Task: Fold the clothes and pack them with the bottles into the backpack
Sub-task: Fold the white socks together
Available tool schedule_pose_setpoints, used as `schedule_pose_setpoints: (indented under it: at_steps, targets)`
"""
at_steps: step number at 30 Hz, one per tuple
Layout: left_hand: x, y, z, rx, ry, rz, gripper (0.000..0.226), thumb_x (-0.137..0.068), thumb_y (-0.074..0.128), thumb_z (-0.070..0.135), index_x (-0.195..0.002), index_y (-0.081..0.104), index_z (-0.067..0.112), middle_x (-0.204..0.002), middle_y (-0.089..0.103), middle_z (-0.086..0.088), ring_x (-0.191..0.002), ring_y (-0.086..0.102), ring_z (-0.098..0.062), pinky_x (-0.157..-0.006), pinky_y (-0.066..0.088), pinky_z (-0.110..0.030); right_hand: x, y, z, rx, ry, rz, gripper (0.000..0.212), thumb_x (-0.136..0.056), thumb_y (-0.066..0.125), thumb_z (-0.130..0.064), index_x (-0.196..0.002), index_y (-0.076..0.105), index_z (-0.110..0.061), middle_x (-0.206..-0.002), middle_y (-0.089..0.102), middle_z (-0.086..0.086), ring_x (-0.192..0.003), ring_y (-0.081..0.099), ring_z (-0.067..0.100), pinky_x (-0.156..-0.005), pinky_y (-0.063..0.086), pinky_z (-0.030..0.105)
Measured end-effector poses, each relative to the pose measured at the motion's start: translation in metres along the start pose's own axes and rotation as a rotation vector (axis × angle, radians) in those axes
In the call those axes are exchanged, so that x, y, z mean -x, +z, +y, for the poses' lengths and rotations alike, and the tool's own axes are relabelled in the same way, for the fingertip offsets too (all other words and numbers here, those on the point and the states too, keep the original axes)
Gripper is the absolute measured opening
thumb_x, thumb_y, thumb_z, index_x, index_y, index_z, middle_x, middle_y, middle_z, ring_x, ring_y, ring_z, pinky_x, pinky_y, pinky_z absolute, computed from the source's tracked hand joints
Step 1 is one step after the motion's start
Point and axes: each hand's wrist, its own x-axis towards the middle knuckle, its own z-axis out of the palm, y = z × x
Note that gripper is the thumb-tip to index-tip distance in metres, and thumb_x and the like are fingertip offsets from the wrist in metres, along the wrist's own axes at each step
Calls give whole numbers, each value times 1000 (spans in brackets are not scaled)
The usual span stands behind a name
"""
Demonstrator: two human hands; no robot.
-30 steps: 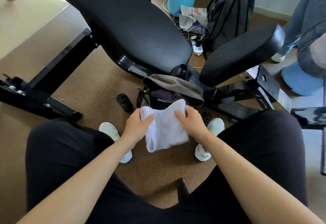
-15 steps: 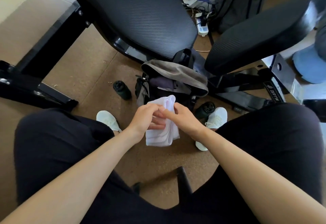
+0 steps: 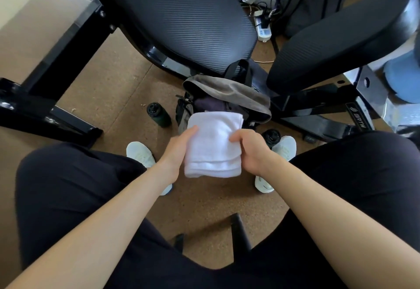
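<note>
Black padded bench [image 3: 181, 20] overhead. Grey backpack [image 3: 227, 100] open on floor beneath, dark clothing inside. Folded white garment [image 3: 213, 145] held just before backpack mouth; left hand [image 3: 177, 152] and right hand [image 3: 252, 150] grasp its sides. Two dark bottles [image 3: 158, 114] [image 3: 271, 136] flank the backpack.

We observe both forearms extended forward and down between our knees. Our left hand [image 3: 179, 150] and right hand [image 3: 251, 150] are closed, thumbs uppermost, gripping opposite sides of the white cloth [image 3: 213, 145].
</note>
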Motion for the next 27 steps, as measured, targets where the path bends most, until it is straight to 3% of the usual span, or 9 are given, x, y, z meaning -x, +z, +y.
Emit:
schedule_pose_setpoints:
  at_steps: [3, 6, 8, 12, 17, 21, 25, 27]
  targets:
    - [1, 1, -3, 18, -33, -105, 65, -75, 83, 56, -127, 65, 22, -118, 75, -5, -108, 72, -28, -99, 55, -45, -4, 0, 1, 13, -1, 48, 41, -82, 58, -8, -122, 66, -9, -120, 72, 17, -108, 68, 40, -100, 53, 58]
    - [0, 4, -5, -150, 125, 30, 58, -81, 83, 40, -130, 59, 19, -116, 72, -3, -103, 70, -24, -87, 57, -38, -6, 1, 2, 39, -19, 54, 34, -89, 65, -26, -122, 67, -15, -116, 74, 11, -106, 70, 34, -99, 55, 53]
    - [-2, 3, -6, -192, 194, 58, 65, -80, 85, 38, -133, 52, 22, -120, 67, -1, -104, 68, -22, -87, 59, -42, -8, 1, 3, 71, -43, 77, 32, -92, 70, -34, -117, 71, -15, -110, 77, 6, -103, 72, 29, -97, 56, 49]
    - [-6, 2, -15, -450, 484, 160, 66, -76, 87, 39, -128, 49, 25, -117, 58, 8, -104, 59, -12, -78, 51, -29, -8, 0, 5, 128, -81, 141, 34, -86, 80, -36, -109, 74, -11, -105, 77, 4, -100, 72, 24, -92, 58, 41]
    - [1, 8, -20, -801, 877, 291, 53, -79, 83, 27, -121, 50, 25, -113, 53, 9, -96, 54, -11, -72, 45, -28, -8, 2, 14, 188, -96, 150, 30, -90, 78, -27, -109, 72, -6, -105, 76, 7, -97, 72, 23, -74, 58, 32]
    - [4, 12, -21, -894, 931, 138, 59, -75, 76, 31, -128, 50, 28, -115, 49, 11, -97, 56, -14, -70, 53, -35, -10, 5, 19, 212, -120, 106, 28, -97, 68, -27, -115, 68, -5, -112, 74, 10, -104, 70, 22, -83, 57, 33]
    - [5, 14, -20, -1003, 890, -39, 73, -75, 68, 49, -142, 48, 30, -115, 43, 9, -100, 53, -14, -77, 55, -37, -15, 7, 22, -101, 6, -1, 55, -102, 48, -57, -134, 56, -13, -127, 70, 15, -115, 69, 29, -102, 54, 46]
    - [5, 17, -17, -1043, 822, -108, 79, -78, 66, 51, -150, 45, 29, -116, 41, 8, -105, 50, -14, -84, 54, -37, -15, 6, 23, -157, 59, -101, 72, -89, 56, -71, -136, 52, -17, -132, 66, 17, -118, 68, 32, -105, 52, 50]
